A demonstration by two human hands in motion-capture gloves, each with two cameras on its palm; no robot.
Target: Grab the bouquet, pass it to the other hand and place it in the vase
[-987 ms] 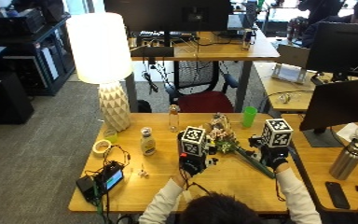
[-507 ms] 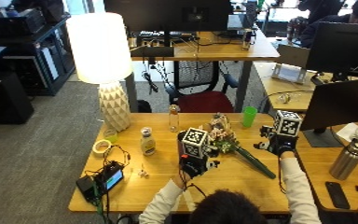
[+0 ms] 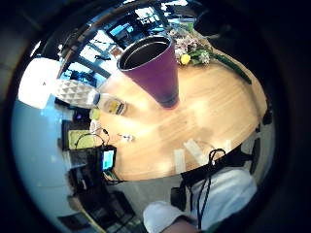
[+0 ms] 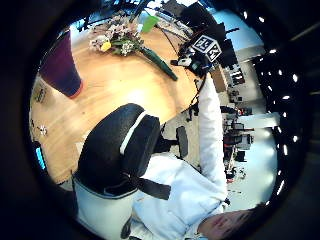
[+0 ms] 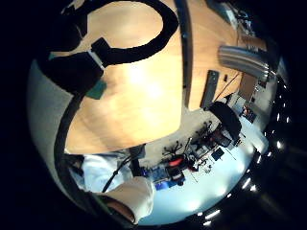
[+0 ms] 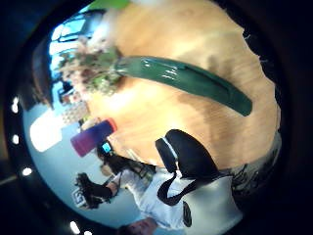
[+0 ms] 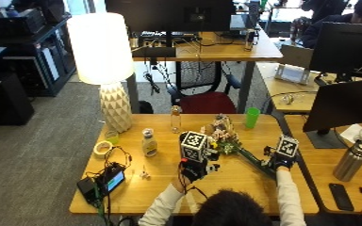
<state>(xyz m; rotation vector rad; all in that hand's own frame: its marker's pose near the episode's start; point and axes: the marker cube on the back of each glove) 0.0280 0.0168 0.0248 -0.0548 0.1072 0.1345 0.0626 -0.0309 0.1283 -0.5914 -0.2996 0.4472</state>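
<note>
Outside view first, taken from the desk's left edge toward its right: a white lamp, a roll of tape and a small bottle are seen on the left half of the wooden desk, none of them part of the task. Near the middle, the left hand is held just above the desk, and the purple vase is shown upright and open-mouthed close to its palm in the left little finger side palm view; whether the fingers of this hand are spread or curled cannot be told. Just right of the left hand the bouquet is laid flat on the desk, its pale pink and white blooms with one yellow flower pointed toward the far edge near a green cup. The dark green wrapped stem is run diagonally from the blooms toward the near right corner, so the long axis is pointed at the right hand, which is placed at the stem's end and is judged the nearer hand for the pick-up. In the right thumb side palm view the stem is seen lying apart from the thumb, unheld, so the right hand is taken as relaxed and not yet closed. A metal flask is stood on the neighbouring desk further right.
</note>
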